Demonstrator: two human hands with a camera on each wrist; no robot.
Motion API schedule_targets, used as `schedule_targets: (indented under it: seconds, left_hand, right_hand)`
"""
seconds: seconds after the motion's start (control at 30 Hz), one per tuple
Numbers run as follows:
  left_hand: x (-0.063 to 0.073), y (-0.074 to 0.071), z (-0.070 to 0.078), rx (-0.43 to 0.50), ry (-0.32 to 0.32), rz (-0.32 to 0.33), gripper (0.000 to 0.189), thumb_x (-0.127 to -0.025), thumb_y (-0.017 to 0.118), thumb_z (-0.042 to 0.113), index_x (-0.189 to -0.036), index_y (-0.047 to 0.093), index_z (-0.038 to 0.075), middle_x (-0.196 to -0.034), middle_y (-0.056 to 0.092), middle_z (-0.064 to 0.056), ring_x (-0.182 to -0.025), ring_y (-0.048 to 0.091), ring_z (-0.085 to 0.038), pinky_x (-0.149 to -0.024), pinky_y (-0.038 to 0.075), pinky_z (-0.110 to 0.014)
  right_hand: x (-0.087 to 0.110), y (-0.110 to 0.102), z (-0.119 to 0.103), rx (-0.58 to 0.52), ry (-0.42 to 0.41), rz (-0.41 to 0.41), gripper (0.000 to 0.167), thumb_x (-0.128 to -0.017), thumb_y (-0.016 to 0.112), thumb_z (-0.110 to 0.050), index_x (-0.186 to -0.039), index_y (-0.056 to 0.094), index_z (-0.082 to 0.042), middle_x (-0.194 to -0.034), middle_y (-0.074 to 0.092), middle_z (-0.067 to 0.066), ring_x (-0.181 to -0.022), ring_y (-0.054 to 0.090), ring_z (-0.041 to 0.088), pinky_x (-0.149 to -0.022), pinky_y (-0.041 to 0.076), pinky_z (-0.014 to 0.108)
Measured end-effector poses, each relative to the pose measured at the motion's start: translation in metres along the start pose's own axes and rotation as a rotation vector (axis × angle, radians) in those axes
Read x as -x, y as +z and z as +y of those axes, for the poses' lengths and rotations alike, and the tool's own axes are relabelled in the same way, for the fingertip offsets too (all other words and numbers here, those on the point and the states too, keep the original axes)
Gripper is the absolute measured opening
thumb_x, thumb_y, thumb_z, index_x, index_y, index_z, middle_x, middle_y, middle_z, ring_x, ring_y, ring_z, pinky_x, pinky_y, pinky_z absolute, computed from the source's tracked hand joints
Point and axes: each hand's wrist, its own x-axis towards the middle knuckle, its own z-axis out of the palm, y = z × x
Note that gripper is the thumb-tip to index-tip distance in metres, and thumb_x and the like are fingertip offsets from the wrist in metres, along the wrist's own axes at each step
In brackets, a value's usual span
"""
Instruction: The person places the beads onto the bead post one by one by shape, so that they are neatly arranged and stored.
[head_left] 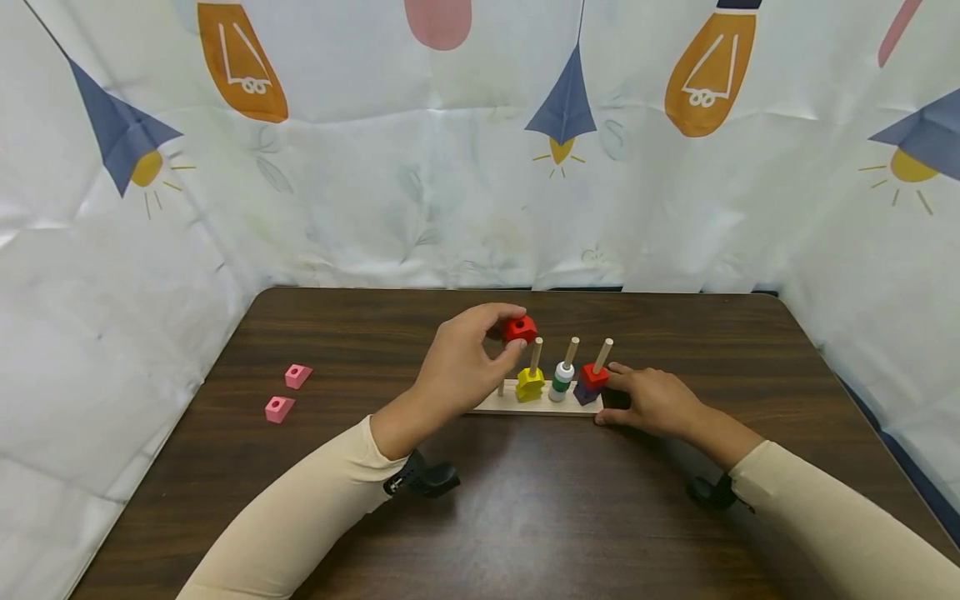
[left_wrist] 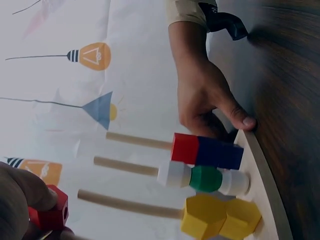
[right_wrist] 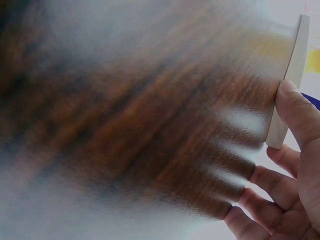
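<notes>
My left hand (head_left: 461, 358) pinches a red block (head_left: 520, 327) with a hole, raised above the left part of a wooden peg board (head_left: 547, 407). One peg there (head_left: 501, 388) is mostly hidden behind this hand. Yellow blocks (left_wrist: 203, 216) are stacked on another peg. Beside them, white and green beads (left_wrist: 205, 179) share a peg. On the rightmost peg a red block (left_wrist: 185, 148) sits above a dark blue one (left_wrist: 218, 152). My right hand (head_left: 654, 402) grips the board's right end, thumb at the front edge and fingers around the end.
Two pink blocks with holes, one farther back (head_left: 297, 376) and one nearer (head_left: 279, 409), lie on the left of the dark wooden table (head_left: 525, 517). A patterned white curtain (head_left: 480, 183) hangs behind the table's back edge and along its sides.
</notes>
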Motion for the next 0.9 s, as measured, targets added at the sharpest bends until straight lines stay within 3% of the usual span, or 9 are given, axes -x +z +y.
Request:
schedule_targets:
  seconds: [0.4,0.67,0.9]
  left_hand:
    - [-0.005,0.019,0.008,-0.004,-0.026,-0.004,0.035,-0.092,0.075,0.007,-0.126,0.069,0.004,-0.111,0.071,-0.003,-0.093,0.064,-0.014,-0.080,0.054,-0.029]
    - [0.002,0.032,-0.002,0.008,-0.123,-0.053,0.036,-0.091,0.075,0.007,-0.126,0.068,0.005,-0.110,0.071,-0.002,-0.094,0.066,-0.014,-0.081,0.055,-0.028]
    - [0.007,0.040,-0.008,0.045,-0.147,-0.035,0.044,-0.088,0.078,0.004,-0.129,0.062,0.003,-0.109,0.071,-0.005,-0.092,0.067,-0.015,-0.082,0.055,-0.027]
  right_hand:
    - [-0.001,0.000,0.001,-0.006,0.002,-0.010,0.073,-0.088,0.075,-0.058,-0.139,0.064,-0.007,-0.145,0.054,0.024,-0.106,0.069,0.043,-0.083,0.055,0.059]
    - [-0.001,0.000,0.000,-0.010,0.001,-0.014,0.073,-0.089,0.073,-0.058,-0.140,0.063,-0.007,-0.146,0.054,0.023,-0.111,0.066,0.047,-0.087,0.053,0.062]
    - [-0.001,0.001,0.002,-0.007,-0.013,0.008,0.071,-0.088,0.075,-0.057,-0.139,0.064,-0.008,-0.144,0.055,0.024,-0.100,0.070,0.042,-0.081,0.056,0.058]
